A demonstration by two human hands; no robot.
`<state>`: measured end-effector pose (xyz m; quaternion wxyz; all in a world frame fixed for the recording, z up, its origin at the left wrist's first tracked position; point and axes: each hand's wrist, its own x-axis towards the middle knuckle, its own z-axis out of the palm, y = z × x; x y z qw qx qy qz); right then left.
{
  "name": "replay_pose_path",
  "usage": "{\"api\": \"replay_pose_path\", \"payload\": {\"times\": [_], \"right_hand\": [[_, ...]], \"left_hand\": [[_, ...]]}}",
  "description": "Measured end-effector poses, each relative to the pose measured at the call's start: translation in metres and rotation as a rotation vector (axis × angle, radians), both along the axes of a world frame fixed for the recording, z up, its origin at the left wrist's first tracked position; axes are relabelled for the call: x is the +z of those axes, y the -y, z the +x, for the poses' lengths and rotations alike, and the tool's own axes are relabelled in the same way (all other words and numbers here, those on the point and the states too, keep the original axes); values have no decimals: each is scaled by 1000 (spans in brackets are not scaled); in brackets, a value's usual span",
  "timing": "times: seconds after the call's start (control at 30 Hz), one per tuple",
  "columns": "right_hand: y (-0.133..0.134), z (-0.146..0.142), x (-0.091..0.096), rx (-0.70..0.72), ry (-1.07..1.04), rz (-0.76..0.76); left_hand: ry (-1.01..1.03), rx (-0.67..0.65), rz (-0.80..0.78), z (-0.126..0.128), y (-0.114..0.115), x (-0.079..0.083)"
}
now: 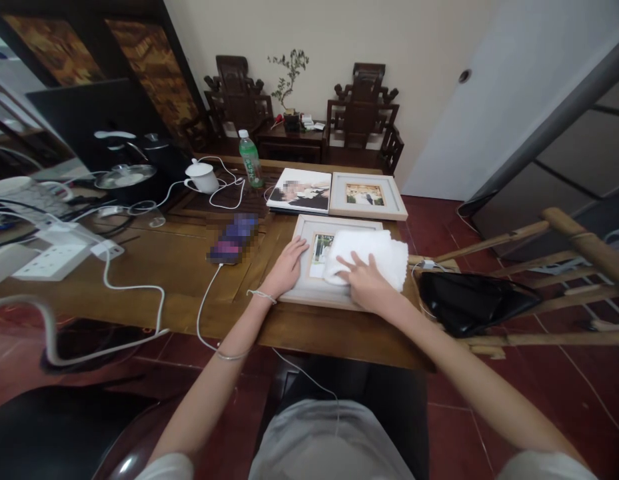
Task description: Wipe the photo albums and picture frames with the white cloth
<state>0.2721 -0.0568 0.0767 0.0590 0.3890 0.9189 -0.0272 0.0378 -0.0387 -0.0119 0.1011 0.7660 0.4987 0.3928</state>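
A pale wooden picture frame (294,293) with a small photo lies flat near the table's front edge. My left hand (288,265) rests on its left side, fingers stretched out over the border. On the frame's right half is a folded white cloth (379,250), which covers part of the photo. My right hand (369,285) holds this cloth against the frame, its fingers spread over the top. Just behind lie a second framed photo (393,200) and, to its left, a white-topped photo album or panel (309,183) bearing a picture.
Left of the frame is a phone (232,240) on a charging cable. Behind it stand a green-labelled bottle (250,160) and a lidded white cup (202,177). Power strips (54,257) and loose cables crowd the table's left. A black bag (472,300) sits at the right, by a bamboo rack (519,230).
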Motion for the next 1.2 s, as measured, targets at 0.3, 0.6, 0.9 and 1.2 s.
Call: {"api": "replay_pose_path", "payload": {"times": [0.3, 0.6, 0.9, 1.2], "right_hand": [[38, -2, 15, 188, -109, -153], [-73, 3, -18, -95, -163, 218], [-42, -11, -14, -26, -27, 112], [48, -5, 27, 234, -42, -162]], "left_hand": [[-32, 0, -22, -1, 0, 1], [-21, -4, 3, -2, 0, 1], [-12, 5, -11, -1, 0, 1], [-37, 2, -16, -1, 1, 3]]}}
